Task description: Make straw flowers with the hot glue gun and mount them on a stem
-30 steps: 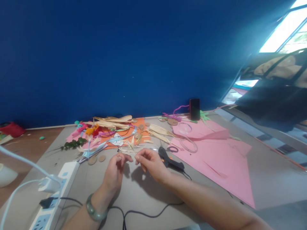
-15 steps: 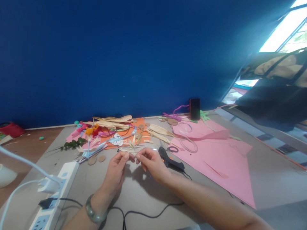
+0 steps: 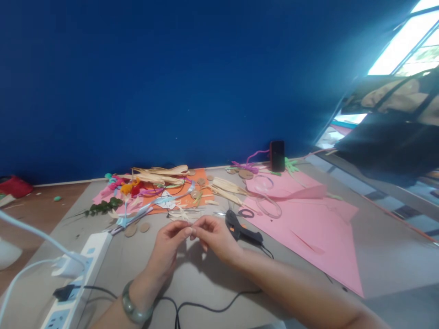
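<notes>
My left hand and my right hand meet fingertip to fingertip over the grey table. Both are closed in a pinch. Whatever lies between the fingertips is too small or hidden to name. Just right of my right hand lies a black glue gun, its cord trailing toward me. Beyond the fingers are thin pale strips and an orange sheet. Dried corn husks spread behind them. A bracelet circles my left wrist.
A white power strip with plugs stands at the left. Large pink sheets cover the right side. A dark phone leans against the blue wall. Wooden discs, a green sprig and a tape ring lie around.
My fingertips have come together, the left hand moving slightly right and the right hand slightly left. The things on the table have stayed in place.
</notes>
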`<state>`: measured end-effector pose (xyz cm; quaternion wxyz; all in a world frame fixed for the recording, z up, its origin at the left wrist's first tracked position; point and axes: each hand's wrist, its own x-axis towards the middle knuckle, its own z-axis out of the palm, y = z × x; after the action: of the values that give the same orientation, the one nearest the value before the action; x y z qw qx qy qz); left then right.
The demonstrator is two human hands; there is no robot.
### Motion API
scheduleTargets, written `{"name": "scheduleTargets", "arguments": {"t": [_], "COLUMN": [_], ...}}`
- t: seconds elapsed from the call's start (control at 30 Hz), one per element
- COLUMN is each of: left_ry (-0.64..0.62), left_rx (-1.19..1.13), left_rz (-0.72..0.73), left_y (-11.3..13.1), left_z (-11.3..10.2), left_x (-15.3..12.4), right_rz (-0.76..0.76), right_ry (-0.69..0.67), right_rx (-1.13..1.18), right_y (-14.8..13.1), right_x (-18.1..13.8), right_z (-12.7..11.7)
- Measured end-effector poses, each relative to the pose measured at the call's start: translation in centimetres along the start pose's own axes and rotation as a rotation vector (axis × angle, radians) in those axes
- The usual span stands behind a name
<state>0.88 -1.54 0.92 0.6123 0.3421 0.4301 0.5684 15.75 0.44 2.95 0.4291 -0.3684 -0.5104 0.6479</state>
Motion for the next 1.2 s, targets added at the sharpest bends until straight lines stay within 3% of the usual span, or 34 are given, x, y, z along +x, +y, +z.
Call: {"name": "scheduleTargets", "arguments": {"t": [0.6, 0.93, 1.07, 1.2], "left_ry": [-0.084, -0.045, -0.005, 0.042], "left_rx": [-0.059, -0.032, 0.009, 0.127], "left_rz": [0.039, 0.014, 0.041, 0.172], "left_y": [-0.2, 0.3, 0.6, 0.9], "left_z": [-0.3, -0.1, -0.1, -0.2], "left_x": [-0.1, -0.2, -0.1, -0.1], "right_rz": [0.062, 0.062, 0.006, -0.09], "right_ry": [-0.066, -0.051, -0.026, 0.007], "right_rx": [-0.017, -0.051, -0.055, -0.073], "right_y": [0.2, -0.2, -0.5, -0.8], "right_x": [0.1, -0.2, -0.3, -0.2], "right_z": [-0.3, 0.0, -0.1, -0.3]}}
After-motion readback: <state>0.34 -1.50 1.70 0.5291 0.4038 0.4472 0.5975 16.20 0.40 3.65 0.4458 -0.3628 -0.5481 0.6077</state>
